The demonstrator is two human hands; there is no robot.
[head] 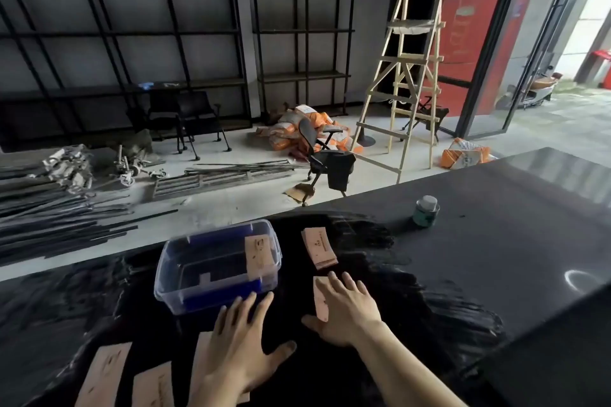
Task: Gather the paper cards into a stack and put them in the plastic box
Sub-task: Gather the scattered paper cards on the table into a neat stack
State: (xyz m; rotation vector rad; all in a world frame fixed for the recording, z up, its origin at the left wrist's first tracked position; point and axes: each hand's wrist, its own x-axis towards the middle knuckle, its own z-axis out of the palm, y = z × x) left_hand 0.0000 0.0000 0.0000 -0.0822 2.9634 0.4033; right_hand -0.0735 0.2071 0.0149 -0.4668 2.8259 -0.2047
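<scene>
A clear plastic box [172, 261] with blue handles stands on the black table, and one tan paper card [259, 256] leans inside its right end. Right of the box a small pile of cards [319, 248] lies flat. My right hand [347, 311] rests spread on another card [320, 299], its fingers on top and the thumb below. My left hand [238, 347] lies open and flat in front of the box, partly covering a card [202, 350]. Two further cards [105, 373] [153, 385] lie at the near left edge.
A small jar with a grey lid [426, 211] stands on the table [496, 258] to the far right. Beyond the table's far edge lie metal rods, a chair, a wooden ladder [410, 76] and orange sacks on the floor.
</scene>
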